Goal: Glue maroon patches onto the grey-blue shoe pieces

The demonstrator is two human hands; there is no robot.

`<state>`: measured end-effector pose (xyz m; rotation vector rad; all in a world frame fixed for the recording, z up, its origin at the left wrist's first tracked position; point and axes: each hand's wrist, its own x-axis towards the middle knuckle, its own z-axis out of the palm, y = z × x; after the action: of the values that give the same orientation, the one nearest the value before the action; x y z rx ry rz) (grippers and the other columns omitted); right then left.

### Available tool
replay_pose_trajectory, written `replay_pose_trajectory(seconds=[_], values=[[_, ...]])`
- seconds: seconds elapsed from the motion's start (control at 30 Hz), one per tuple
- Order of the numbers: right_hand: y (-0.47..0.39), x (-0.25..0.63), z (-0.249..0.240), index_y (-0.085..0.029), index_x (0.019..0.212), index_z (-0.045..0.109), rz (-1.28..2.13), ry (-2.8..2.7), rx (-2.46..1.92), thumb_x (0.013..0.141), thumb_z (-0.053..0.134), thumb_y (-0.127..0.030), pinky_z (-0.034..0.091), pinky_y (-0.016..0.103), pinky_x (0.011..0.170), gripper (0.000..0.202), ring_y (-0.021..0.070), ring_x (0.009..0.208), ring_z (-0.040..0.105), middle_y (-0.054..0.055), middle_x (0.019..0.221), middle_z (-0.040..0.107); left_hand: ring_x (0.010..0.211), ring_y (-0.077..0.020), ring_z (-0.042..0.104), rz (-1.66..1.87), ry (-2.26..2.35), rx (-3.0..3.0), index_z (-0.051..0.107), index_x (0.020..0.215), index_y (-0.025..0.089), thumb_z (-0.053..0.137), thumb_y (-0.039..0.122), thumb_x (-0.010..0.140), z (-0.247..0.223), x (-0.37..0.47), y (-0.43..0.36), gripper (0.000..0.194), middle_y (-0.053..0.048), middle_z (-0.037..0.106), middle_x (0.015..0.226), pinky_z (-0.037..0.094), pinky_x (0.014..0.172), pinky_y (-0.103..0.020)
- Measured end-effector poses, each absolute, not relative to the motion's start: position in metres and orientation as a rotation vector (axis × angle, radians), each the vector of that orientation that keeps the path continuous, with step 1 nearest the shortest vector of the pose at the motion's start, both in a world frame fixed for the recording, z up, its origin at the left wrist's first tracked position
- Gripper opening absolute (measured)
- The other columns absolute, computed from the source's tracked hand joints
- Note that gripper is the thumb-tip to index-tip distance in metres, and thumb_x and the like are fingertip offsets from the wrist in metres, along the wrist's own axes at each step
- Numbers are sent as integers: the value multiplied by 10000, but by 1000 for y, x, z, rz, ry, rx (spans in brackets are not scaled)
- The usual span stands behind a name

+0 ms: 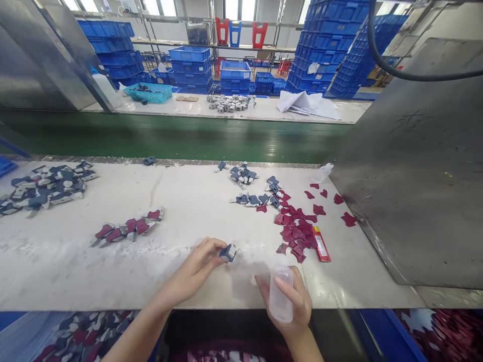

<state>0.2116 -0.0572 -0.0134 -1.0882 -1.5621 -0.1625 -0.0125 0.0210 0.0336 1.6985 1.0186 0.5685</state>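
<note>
Between the thumb and fingers of my left hand [202,261] is a small dark blue and white plastic part [228,253], held just above the white worktop [196,201]. My right hand [296,299] grips a translucent white squeeze bottle [281,296], upright near the front edge; its top is faint and blurred. Beyond the bottle lies a heap of flat dark red pieces [296,231], with a red and yellow packet [321,245] beside it. Several blue and grey parts [244,175] sit behind. To the left is a row of parts with red tops [130,228].
A large pile of blue and white parts [49,188] covers the far left. A metal panel [422,166] bounds the right side. Behind the worktop runs a green conveyor belt [181,138]. Below the front edge are bins of parts, including a blue bin [388,332] at right.
</note>
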Motion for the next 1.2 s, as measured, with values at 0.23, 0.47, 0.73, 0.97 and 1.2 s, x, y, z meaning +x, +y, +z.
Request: replay_pose_trajectory(seconds=[0.23, 0.47, 0.73, 0.97, 1.2], values=[[-58, 212, -16, -192, 1210, 554, -143, -1501, -1174, 785, 719, -47, 544, 317, 583, 478, 169, 662, 605, 29, 817, 639, 877, -193, 535, 657, 838, 1495, 542, 940, 212, 355, 417, 1021, 34, 2, 3, 289, -32, 553, 869, 415, 855, -316], [-58, 211, -13, -181, 1203, 560, -85, -1498, -1153, 770, 720, -19, 558, 327, 596, 489, 162, 652, 611, 32, 813, 649, 865, -182, 520, 659, 827, 1523, 537, 903, 212, 293, 372, 1042, 31, -5, 0, 323, -31, 544, 875, 397, 858, -300], [-58, 211, -13, -193, 1189, 556, -137, -1514, -1190, 802, 714, -68, 579, 346, 625, 437, 160, 631, 628, 21, 796, 652, 941, -209, 513, 638, 843, 1614, 570, 1034, 225, 273, 414, 1037, 39, -7, 2, 352, -63, 533, 983, 403, 893, -337], [-58, 211, -10, -188, 1200, 549, -100, -1538, -1155, 790, 712, -51, 562, 328, 572, 461, 176, 642, 639, 24, 793, 648, 973, -219, 530, 644, 773, 1652, 600, 1061, 241, 263, 430, 1033, 42, -6, 2, 387, -75, 542, 1006, 417, 914, -365], [-60, 212, -15, -203, 1191, 549, -160, -1564, -1195, 798, 721, -100, 591, 392, 648, 441, 180, 615, 647, 15, 796, 663, 1034, -254, 492, 611, 913, 1865, 609, 1089, 264, 330, 311, 1021, 46, -3, 2, 291, -75, 622, 1024, 385, 925, -408]])
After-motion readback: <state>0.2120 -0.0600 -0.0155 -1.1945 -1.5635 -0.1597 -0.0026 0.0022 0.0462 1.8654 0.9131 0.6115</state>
